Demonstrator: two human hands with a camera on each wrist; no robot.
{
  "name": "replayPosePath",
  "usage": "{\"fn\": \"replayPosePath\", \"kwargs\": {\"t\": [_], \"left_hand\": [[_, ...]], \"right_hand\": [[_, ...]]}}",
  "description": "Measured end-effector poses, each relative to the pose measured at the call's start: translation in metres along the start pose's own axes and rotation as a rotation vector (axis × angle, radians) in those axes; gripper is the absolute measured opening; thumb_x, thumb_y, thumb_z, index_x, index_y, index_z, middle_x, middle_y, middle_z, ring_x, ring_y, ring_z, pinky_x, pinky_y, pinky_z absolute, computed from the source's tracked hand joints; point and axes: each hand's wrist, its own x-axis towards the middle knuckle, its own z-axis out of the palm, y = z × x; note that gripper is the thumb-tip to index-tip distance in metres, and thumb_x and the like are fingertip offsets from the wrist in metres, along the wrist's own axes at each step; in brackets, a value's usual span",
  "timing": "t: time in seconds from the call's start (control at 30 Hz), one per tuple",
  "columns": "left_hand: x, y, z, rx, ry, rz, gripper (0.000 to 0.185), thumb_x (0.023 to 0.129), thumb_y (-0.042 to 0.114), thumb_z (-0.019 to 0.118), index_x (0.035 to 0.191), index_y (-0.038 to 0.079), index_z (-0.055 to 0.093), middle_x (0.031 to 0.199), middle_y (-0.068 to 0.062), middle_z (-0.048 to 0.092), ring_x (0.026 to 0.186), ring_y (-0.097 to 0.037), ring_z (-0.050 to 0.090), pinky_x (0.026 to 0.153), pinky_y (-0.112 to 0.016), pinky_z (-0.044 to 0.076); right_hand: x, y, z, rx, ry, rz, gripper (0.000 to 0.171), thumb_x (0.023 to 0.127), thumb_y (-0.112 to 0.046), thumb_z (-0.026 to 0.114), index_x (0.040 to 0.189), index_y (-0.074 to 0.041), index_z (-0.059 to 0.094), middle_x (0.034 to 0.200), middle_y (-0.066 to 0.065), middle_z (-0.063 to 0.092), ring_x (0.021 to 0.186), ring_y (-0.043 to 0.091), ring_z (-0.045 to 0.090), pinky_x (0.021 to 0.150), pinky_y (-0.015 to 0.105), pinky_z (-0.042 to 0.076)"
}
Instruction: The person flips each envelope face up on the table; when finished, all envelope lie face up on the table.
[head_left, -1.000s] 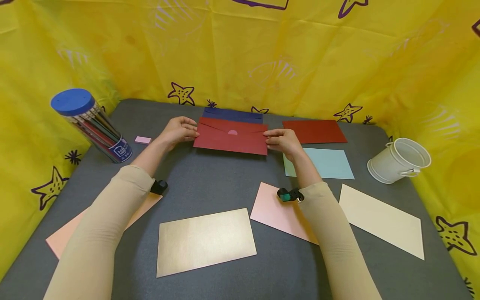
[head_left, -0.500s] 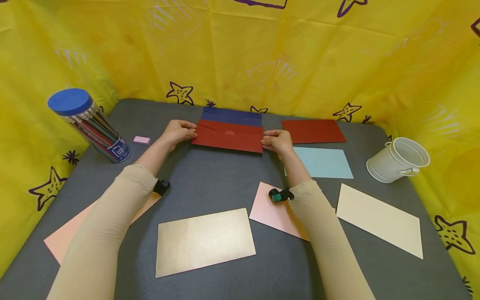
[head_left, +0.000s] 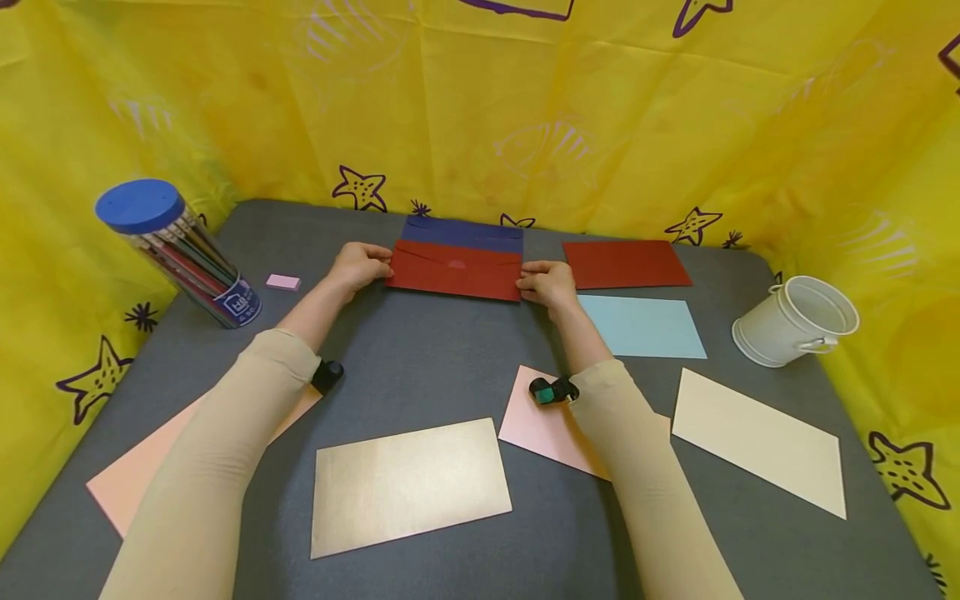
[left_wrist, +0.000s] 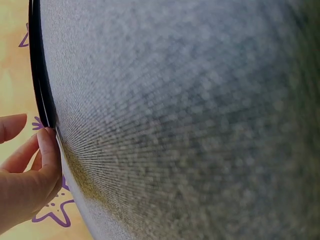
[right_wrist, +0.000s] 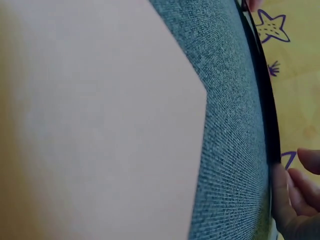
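The red envelope (head_left: 453, 279) is pinched at its short sides by both hands: its left edge by the left hand (head_left: 360, 267), its right edge by the right hand (head_left: 547, 283), fingers bent and thumbs near. It is held at the upper centre of the frame, its flap side up, over the lower part of a blue envelope (head_left: 462, 232). Since a second ago it has been lowered and shifted slightly left, so that its right edge is now nearly lined up with the blue one's. By this, stacking is judged nearly done; whether the surface (head_left: 435, 358) is touched by the near edge cannot be told. Farther out, a red rectangle (head_left: 627, 264) and a light blue sheet (head_left: 645, 325) are seen at right, and a gold sheet (head_left: 411, 490) at lower centre.
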Motion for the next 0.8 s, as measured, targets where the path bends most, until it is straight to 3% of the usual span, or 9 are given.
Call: {"fn": "replayPosePath", "kwargs": {"t": [0.1,0.27,0.4,0.53,0.7,0.8], "left_hand": [[0.0,-0.0002,0.0008,-0.006,-0.006,-0.011,0.05,0.094,0.007,0.057,0.143,0.0,0.05,0.148,-0.021,0.051,0.137,-0.031,0.048,0.111,-0.04,0.044],[-0.0004,0.001,0.0012,-0.027,-0.004,-0.022,0.048,0.095,0.009,0.053,0.142,-0.002,0.051,0.147,-0.022,0.05,0.121,-0.025,0.056,0.102,-0.033,0.048],[-0.0004,0.0015,0.0007,-0.06,-0.014,-0.019,0.047,0.097,0.008,0.05,0.142,-0.004,0.049,0.149,-0.023,0.048,0.125,-0.026,0.054,0.11,-0.037,0.046],[0.0004,0.0004,0.0007,-0.098,-0.027,-0.015,0.045,0.098,0.005,0.047,0.141,-0.008,0.048,0.148,-0.025,0.047,0.127,-0.028,0.053,0.111,-0.036,0.046],[0.0016,-0.0022,0.0004,-0.111,-0.03,-0.01,0.044,0.098,0.005,0.047,0.14,-0.009,0.049,0.146,-0.026,0.049,0.115,-0.02,0.057,0.086,-0.013,0.052],[0.0012,-0.002,-0.0003,-0.109,-0.04,0.0,0.044,0.099,0.005,0.047,0.14,-0.009,0.048,0.146,-0.027,0.048,0.112,-0.018,0.056,0.077,-0.008,0.05]], "right_hand": [[0.0,0.0007,0.0005,-0.008,0.0,0.001,0.042,0.093,0.001,0.061,0.135,0.001,0.058,0.138,0.019,0.06,0.106,0.021,0.065,0.096,0.036,0.057],[0.0012,0.0008,0.0012,0.002,0.005,0.006,0.038,0.096,-0.003,0.058,0.133,0.001,0.059,0.135,0.019,0.061,0.103,0.018,0.062,0.083,0.028,0.061],[0.0017,0.0008,0.0014,0.013,0.007,0.003,0.037,0.097,-0.006,0.056,0.133,0.001,0.059,0.134,0.02,0.06,0.101,0.017,0.061,0.075,0.024,0.06],[0.0011,0.0008,0.0014,0.01,0.005,0.001,0.037,0.098,-0.007,0.054,0.134,0.001,0.058,0.135,0.021,0.06,0.103,0.019,0.061,0.078,0.026,0.061],[-0.0002,-0.0007,0.0014,0.016,0.005,0.005,0.036,0.098,-0.007,0.053,0.133,0.002,0.059,0.135,0.02,0.06,0.099,0.018,0.06,0.087,0.033,0.06],[-0.0007,-0.0014,0.0008,0.017,0.003,0.007,0.036,0.098,-0.007,0.053,0.133,0.001,0.059,0.135,0.019,0.06,0.095,0.016,0.059,0.09,0.036,0.059]]}}
